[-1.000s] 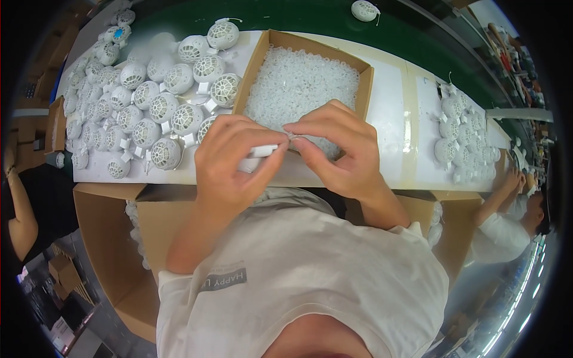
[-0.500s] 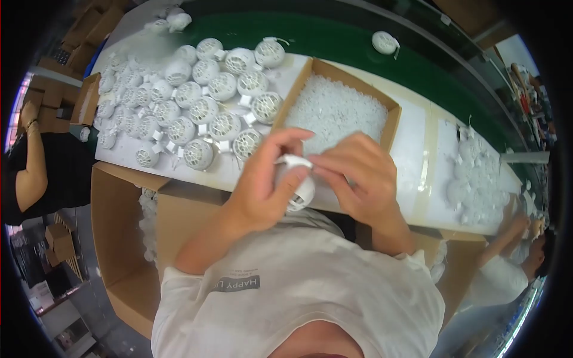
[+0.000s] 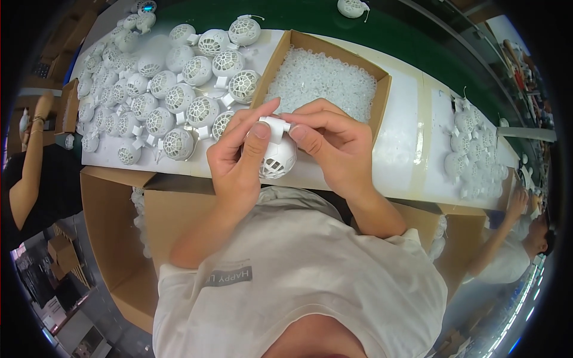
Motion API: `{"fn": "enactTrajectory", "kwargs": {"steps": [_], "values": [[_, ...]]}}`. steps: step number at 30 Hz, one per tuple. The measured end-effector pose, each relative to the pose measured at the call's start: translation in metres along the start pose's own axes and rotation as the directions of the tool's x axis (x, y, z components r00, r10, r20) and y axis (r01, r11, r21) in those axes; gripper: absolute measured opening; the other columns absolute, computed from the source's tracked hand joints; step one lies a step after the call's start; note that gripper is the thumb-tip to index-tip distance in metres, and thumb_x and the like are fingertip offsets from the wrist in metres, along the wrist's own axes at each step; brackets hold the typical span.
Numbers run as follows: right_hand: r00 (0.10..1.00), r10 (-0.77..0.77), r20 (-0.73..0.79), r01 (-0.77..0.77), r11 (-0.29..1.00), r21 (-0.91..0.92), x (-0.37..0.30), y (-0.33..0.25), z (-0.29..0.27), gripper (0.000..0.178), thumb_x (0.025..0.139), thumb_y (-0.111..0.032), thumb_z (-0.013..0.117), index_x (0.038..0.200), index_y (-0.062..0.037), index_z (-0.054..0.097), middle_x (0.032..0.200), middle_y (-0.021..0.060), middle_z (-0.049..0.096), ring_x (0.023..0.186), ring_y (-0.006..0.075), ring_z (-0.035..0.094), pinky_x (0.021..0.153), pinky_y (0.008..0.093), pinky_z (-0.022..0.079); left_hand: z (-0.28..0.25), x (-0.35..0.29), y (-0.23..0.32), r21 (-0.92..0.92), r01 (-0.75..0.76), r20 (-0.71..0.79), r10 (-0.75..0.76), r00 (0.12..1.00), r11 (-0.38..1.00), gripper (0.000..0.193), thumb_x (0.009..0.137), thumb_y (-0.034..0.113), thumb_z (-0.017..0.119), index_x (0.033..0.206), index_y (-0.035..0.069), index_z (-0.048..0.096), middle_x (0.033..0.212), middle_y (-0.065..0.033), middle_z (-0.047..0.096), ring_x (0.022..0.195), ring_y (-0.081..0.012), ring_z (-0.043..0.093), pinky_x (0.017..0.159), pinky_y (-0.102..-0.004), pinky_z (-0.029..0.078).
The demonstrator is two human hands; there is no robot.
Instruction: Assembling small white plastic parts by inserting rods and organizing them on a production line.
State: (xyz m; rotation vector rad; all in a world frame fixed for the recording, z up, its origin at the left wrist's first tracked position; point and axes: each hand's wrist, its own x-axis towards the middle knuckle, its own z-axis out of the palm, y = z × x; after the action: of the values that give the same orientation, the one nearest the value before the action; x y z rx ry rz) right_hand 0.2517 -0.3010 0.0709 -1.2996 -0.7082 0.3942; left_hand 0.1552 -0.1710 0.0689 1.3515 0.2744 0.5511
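A white ball-shaped housing with a lattice grille (image 3: 278, 162) is held in front of my chest, its blocky white bracket (image 3: 274, 128) on top. My left hand (image 3: 237, 156) is closed on its left side, thumb on the bracket. My right hand (image 3: 335, 142) is closed at the bracket's right end, thumb and fingers pinching there. The palms and fingers hide part of the ball. Beyond my left hand, many similar white lattice balls (image 3: 179, 98) lie on the white table (image 3: 401, 113).
An open cardboard tray (image 3: 382, 101) holds small clear plastic pieces (image 3: 322, 77). Behind runs a green belt (image 3: 286, 15) with one white ball (image 3: 352, 7). More balls (image 3: 474, 149) sit at right. Cardboard boxes (image 3: 113, 238) stand below the table edge. People work at both sides.
The ball has turned so its bracket faces up between both thumbs. My right hand has shifted from a fingertip pinch to gripping the bracket's side. The whole view has shifted slightly.
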Motion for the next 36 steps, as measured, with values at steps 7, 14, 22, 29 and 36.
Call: {"fn": "enactTrajectory", "kwargs": {"steps": [7,14,22,29,36], "values": [[0.993,0.11,-0.031,-0.102,0.973,0.207,-0.002,-0.001,0.0,0.022,0.087,0.003,0.071,0.109,0.0041,0.073,0.096,0.0116,0.068,0.087,0.0166,0.062,0.074,0.0277,0.051,-0.003,-0.002,-0.002,0.149,-0.131,0.035,0.127,0.991,0.98,0.035,0.102,0.022,0.061,0.128,-0.002,0.066,0.095,0.0017,0.056,0.083,-0.0047,0.047,0.071,-0.0199,0.038],[0.683,-0.534,0.499,0.726,0.416,-0.548,0.025,-0.007,-0.038,0.027,0.07,-0.005,0.081,0.095,0.0004,0.073,0.077,0.0072,0.065,0.067,0.0214,0.058,0.056,0.0317,0.043,-0.001,-0.002,0.002,-0.065,0.242,0.083,-0.236,0.968,0.968,0.035,0.103,0.023,0.06,0.128,-0.001,0.066,0.094,0.0015,0.057,0.084,-0.0045,0.049,0.073,-0.0197,0.039],[0.636,-0.562,0.529,0.77,0.416,-0.484,0.036,-0.02,-0.046,0.021,0.064,-0.007,0.08,0.081,-0.0032,0.068,0.073,0.0057,0.062,0.064,0.0215,0.056,0.055,0.0324,0.038,0.004,0.002,0.012,-0.232,0.464,0.202,-0.424,0.883,0.855,0.041,0.104,0.028,0.057,0.129,-0.003,0.064,0.109,-0.0031,0.065,0.095,-0.0052,0.058,0.083,-0.0221,0.047],[0.527,-0.375,0.763,0.844,0.128,-0.52,0.036,-0.041,-0.054,0.019,0.063,-0.008,0.078,0.076,-0.0046,0.065,0.073,0.0049,0.059,0.066,0.0212,0.054,0.056,0.0327,0.039,0.008,0.002,0.01,-0.228,0.608,0.303,-0.538,0.787,0.761,0.042,0.104,0.03,0.057,0.128,-0.003,0.064,0.107,-0.0017,0.065,0.094,-0.0052,0.058,0.083,-0.0221,0.047],[0.621,-0.369,0.691,0.783,0.269,-0.56,0.033,-0.028,-0.055,0.019,0.064,-0.01,0.079,0.076,-0.0038,0.066,0.07,0.0042,0.058,0.067,0.0221,0.053,0.057,0.0335,0.039,0.023,-0.006,0.004,-0.097,0.408,0.106,-0.398,0.911,0.908,0.039,0.105,0.031,0.056,0.128,0.001,0.066,0.093,0.0031,0.056,0.084,-0.004,0.051,0.075,-0.0196,0.042]]}}
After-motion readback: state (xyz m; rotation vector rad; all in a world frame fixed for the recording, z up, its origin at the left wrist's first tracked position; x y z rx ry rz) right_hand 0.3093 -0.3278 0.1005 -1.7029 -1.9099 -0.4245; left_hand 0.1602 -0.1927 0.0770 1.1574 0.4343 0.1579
